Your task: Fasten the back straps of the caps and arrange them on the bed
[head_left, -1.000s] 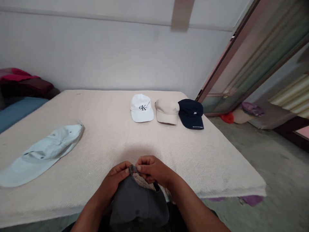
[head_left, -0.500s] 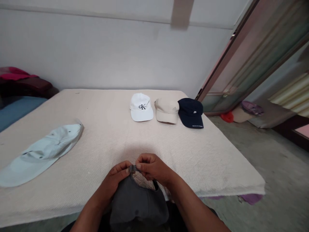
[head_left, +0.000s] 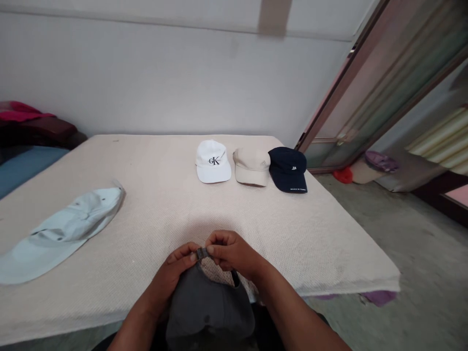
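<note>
At the bottom centre, a dark grey cap (head_left: 210, 307) is held by its back strap (head_left: 206, 253): the left hand (head_left: 175, 265) pinches beside the buckle (head_left: 199, 253), the right hand (head_left: 234, 253) just across from it. At lower left, a pale blue cap (head_left: 69, 229) lies on the cloth-covered table (head_left: 157, 195). Beyond, right of centre, sit white (head_left: 213, 165), beige (head_left: 251, 167) and navy caps (head_left: 288, 169).

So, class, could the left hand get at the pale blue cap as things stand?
Probably not at once: the left hand is holding the dark grey cap near its buckle. If freed, likely yes: only the cream cover seems to lie between it and the pale blue cap.
</note>
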`<act>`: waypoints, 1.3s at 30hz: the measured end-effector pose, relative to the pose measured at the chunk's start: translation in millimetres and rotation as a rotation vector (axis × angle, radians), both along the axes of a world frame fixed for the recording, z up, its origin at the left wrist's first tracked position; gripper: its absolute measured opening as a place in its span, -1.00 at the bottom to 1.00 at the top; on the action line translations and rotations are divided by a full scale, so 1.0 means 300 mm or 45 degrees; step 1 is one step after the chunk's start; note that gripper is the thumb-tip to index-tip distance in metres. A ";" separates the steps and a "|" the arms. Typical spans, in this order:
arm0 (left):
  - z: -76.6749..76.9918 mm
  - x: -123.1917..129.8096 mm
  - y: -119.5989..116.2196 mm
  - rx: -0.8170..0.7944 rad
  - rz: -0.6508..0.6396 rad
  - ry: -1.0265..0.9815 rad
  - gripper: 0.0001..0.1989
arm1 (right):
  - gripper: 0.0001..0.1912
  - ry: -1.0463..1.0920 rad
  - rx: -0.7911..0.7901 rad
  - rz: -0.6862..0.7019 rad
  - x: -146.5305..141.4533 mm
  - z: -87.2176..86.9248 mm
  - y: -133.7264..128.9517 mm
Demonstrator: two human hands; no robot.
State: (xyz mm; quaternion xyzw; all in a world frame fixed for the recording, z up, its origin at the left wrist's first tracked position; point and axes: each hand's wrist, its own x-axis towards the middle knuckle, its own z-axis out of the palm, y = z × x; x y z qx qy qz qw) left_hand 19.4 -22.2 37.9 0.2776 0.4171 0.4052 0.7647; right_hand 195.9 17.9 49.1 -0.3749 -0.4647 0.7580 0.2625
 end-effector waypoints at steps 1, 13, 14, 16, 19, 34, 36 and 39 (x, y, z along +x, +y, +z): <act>0.004 0.004 -0.001 -0.007 0.011 -0.016 -0.88 | -0.83 0.022 -0.022 -0.004 -0.001 0.000 -0.001; -0.006 0.002 0.002 0.015 0.013 -0.016 -0.88 | -0.84 0.108 -0.128 0.062 -0.003 -0.017 -0.001; -0.004 0.002 0.004 0.019 0.009 -0.007 -0.88 | -0.84 0.102 -0.127 0.068 -0.004 -0.017 -0.002; 0.000 0.001 0.006 0.018 -0.004 0.018 -0.89 | -0.84 0.105 -0.117 0.075 -0.004 -0.018 -0.003; 0.004 -0.002 0.007 0.023 -0.012 0.058 -0.91 | -0.84 0.108 -0.096 0.073 -0.003 -0.021 -0.004; -0.024 0.004 0.005 0.010 -0.027 0.075 -0.90 | -0.90 0.001 0.075 -0.010 -0.034 -0.022 -0.005; -0.023 0.005 0.006 0.012 -0.020 0.073 -0.87 | -0.89 0.019 0.105 -0.015 -0.036 -0.021 -0.006; -0.020 0.007 0.004 0.063 -0.011 0.079 -0.82 | -0.82 0.025 0.179 -0.012 -0.033 -0.023 -0.005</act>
